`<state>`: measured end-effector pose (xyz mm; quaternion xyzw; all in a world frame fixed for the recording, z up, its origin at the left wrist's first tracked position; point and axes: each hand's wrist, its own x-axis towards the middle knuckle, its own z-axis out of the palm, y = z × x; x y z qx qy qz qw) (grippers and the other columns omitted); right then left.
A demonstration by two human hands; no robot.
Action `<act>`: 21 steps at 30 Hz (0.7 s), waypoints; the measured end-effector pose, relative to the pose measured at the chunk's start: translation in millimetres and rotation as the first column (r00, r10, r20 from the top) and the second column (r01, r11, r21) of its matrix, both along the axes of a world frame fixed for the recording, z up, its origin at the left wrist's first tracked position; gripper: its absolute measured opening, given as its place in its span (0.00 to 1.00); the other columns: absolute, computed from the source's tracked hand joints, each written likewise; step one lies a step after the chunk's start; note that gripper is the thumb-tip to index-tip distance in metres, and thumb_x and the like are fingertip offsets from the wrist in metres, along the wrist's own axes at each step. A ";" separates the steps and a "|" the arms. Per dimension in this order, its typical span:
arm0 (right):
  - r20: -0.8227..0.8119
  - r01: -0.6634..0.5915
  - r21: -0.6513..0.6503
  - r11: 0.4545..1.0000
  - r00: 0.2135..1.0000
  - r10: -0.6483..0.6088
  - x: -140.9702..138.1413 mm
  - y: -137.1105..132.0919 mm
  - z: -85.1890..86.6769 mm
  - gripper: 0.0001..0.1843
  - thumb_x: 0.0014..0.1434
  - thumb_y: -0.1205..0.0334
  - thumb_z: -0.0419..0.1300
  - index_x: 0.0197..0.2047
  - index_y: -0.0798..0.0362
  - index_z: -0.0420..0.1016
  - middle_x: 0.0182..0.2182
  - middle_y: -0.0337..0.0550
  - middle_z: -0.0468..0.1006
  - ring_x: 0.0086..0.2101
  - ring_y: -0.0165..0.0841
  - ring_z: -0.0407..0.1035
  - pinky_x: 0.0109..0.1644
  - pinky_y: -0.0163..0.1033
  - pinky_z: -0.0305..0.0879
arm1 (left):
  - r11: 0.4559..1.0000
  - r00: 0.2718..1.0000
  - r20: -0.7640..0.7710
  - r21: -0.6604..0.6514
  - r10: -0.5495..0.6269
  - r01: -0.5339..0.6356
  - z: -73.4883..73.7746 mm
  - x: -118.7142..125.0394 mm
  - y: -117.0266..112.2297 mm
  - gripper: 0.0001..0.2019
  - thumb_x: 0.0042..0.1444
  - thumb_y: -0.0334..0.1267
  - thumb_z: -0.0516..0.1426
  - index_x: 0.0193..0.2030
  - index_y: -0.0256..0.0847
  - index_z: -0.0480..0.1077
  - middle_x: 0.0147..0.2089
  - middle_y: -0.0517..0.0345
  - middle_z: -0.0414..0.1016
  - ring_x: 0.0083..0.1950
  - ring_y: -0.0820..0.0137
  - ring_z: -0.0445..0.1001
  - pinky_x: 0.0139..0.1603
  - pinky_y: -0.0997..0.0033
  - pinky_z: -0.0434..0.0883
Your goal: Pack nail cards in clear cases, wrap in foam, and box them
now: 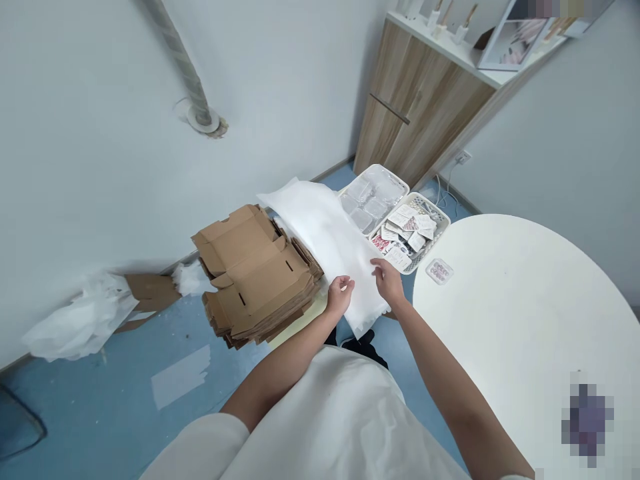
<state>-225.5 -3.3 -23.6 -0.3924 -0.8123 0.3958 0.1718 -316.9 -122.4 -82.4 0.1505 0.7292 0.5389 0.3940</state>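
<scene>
white foam sheets, stacked beside flattened cardboard boxes, are pinched at the near edge by left hand and right hand, slightly apart; a tug could drag several off.

Room only, positions taken from the grip. Beyond it and to the left we see a plain pale wall, with a wrapped pipe entering it through a round flange, up and left. Below the grip is a blue floor; a pale patch lies down-left, and we can't tell if it's glare. Up and right stands a wood-grain cabinet with a white top, a bar handle and a leaning frame. A wall socket sits just beside its base. A round white table is close on the right. Light is even and soft.
</scene>
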 end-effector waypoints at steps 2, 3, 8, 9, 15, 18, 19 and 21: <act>-0.023 0.084 0.015 0.996 0.996 -0.084 18.1 0.4 9.0 0.19 0.53 0.66 0.43 0.47 0.52 0.65 0.34 0.43 0.73 0.29 0.31 0.68 0.40 0.41 0.62 | 0.996 0.997 -0.079 -0.087 -0.018 0.011 3.4 3.4 4.8 0.15 0.52 0.39 0.53 0.46 0.39 0.61 0.50 0.48 0.63 0.52 0.67 0.64 0.49 0.66 0.64; -0.035 0.141 0.001 0.990 0.989 -0.141 28.4 0.3 13.1 0.20 0.53 0.66 0.43 0.48 0.52 0.65 0.32 0.42 0.74 0.28 0.31 0.67 0.39 0.40 0.62 | 0.991 0.992 -0.118 -0.130 -0.035 0.019 5.4 5.7 8.2 0.17 0.52 0.38 0.52 0.49 0.40 0.58 0.53 0.47 0.59 0.54 0.66 0.62 0.50 0.66 0.64; -0.139 0.460 -0.114 0.881 0.871 -0.472 90.6 -6.2 25.3 0.18 0.54 0.62 0.44 0.46 0.54 0.65 0.30 0.42 0.73 0.28 0.31 0.67 0.35 0.39 0.62 | 0.958 0.966 -0.169 -0.244 -0.196 0.151 16.3 30.5 30.4 0.24 0.53 0.41 0.51 0.56 0.40 0.48 0.59 0.45 0.50 0.59 0.64 0.54 0.54 0.65 0.61; -0.163 0.504 -0.141 0.852 0.837 -0.522 104.8 -8.8 25.9 0.18 0.54 0.62 0.44 0.46 0.54 0.65 0.32 0.43 0.73 0.30 0.31 0.68 0.35 0.39 0.63 | 0.954 0.963 -0.150 -0.234 -0.225 0.186 18.3 39.2 34.8 0.24 0.53 0.41 0.51 0.56 0.40 0.48 0.59 0.45 0.51 0.59 0.64 0.55 0.54 0.64 0.61; -0.223 0.726 -0.250 0.641 0.600 -0.768 199.0 -31.0 18.4 0.17 0.51 0.61 0.48 0.44 0.55 0.66 0.42 0.47 0.71 0.32 0.31 0.69 0.37 0.40 0.64 | 0.898 0.894 0.099 -0.018 -0.437 0.440 29.4 110.6 57.5 0.19 0.50 0.39 0.54 0.49 0.37 0.59 0.44 0.47 0.70 0.42 0.66 0.71 0.41 0.67 0.68; -0.207 0.793 -0.280 0.542 0.501 -0.840 252.6 -45.1 11.2 0.18 0.50 0.60 0.49 0.45 0.54 0.65 0.45 0.48 0.69 0.32 0.32 0.69 0.36 0.40 0.65 | 0.875 0.868 0.122 0.002 -0.481 0.485 32.5 151.4 67.5 0.17 0.47 0.35 0.56 0.45 0.36 0.62 0.33 0.53 0.72 0.31 0.70 0.72 0.36 0.70 0.68; -0.195 0.797 -0.287 0.531 0.495 -0.847 271.3 -50.4 8.4 0.19 0.50 0.59 0.49 0.46 0.54 0.65 0.46 0.49 0.69 0.32 0.32 0.69 0.36 0.41 0.65 | 0.871 0.866 0.104 -0.006 -0.489 0.492 32.6 165.3 70.7 0.17 0.46 0.34 0.57 0.45 0.36 0.62 0.32 0.54 0.72 0.30 0.72 0.72 0.35 0.71 0.67; -0.158 0.791 -0.291 0.538 0.515 -0.843 308.6 -61.2 1.5 0.21 0.50 0.57 0.50 0.48 0.55 0.64 0.46 0.51 0.69 0.32 0.33 0.69 0.35 0.42 0.65 | 0.847 0.847 0.051 -0.028 -0.530 0.531 31.1 192.9 76.7 0.17 0.45 0.34 0.57 0.44 0.36 0.62 0.30 0.56 0.71 0.29 0.73 0.72 0.34 0.72 0.67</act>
